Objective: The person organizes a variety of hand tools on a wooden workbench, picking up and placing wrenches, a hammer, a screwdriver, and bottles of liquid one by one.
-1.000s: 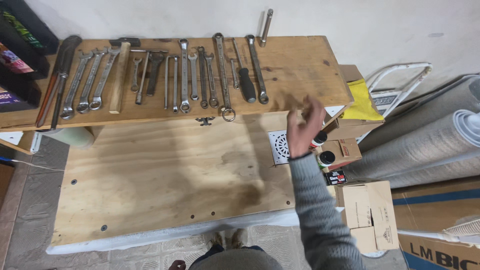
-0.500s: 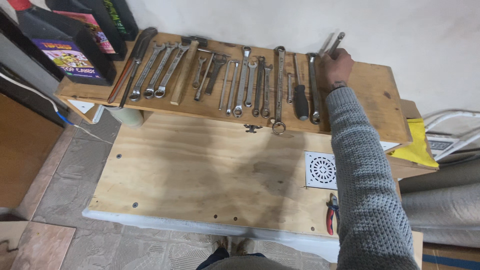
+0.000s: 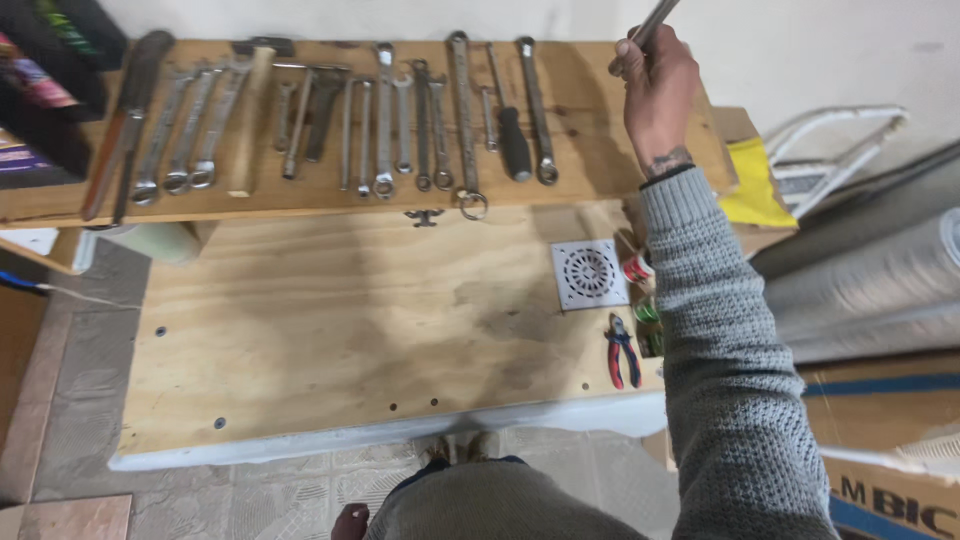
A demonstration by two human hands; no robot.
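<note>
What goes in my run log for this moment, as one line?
right hand: gripping metal rod, raised | left hand: out of view | wrenches: on shelf

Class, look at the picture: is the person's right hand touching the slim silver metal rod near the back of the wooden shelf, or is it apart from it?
Touching. The head view shows the right hand closed around the slim silver metal rod.

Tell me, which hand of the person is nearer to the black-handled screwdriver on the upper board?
The right hand: it is raised just right of the black-handled screwdriver, gripping a metal rod. The left hand is not visible.
</note>
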